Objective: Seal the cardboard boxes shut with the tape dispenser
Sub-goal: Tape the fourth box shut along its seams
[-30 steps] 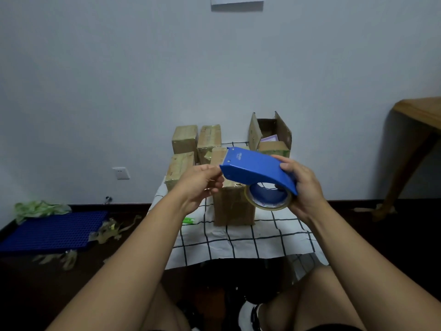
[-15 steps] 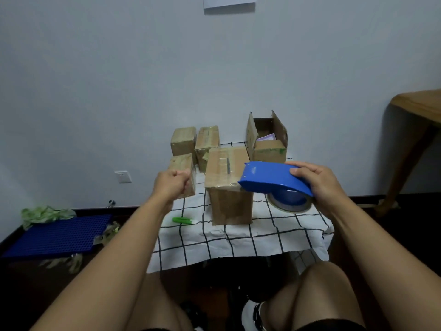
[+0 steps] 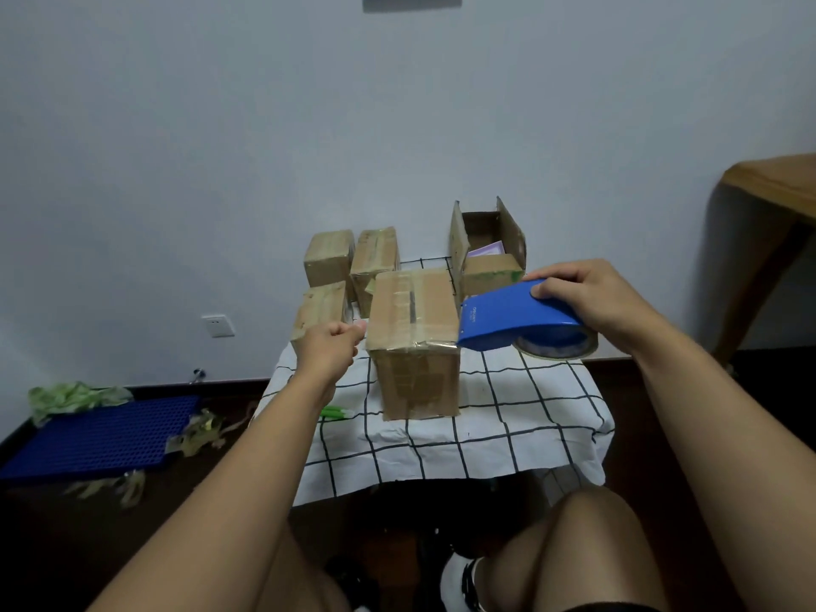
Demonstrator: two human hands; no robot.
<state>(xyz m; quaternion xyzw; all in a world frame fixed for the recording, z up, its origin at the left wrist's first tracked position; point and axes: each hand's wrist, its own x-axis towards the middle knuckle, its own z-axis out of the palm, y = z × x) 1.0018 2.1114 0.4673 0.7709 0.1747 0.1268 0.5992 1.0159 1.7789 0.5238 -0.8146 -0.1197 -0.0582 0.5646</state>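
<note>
I am finding only one marking in the head view. The blue tape dispenser (image 3: 514,318) is carrying a small pale brand word along its side near the front end, and I am not managing to read its letters. The taped cardboard box (image 3: 413,309) is showing a short dark mark on its top, which I am not making out as letters. The open box (image 3: 489,254) is showing a pale purple sheet inside, and any print on it is too small for me to read.
</note>
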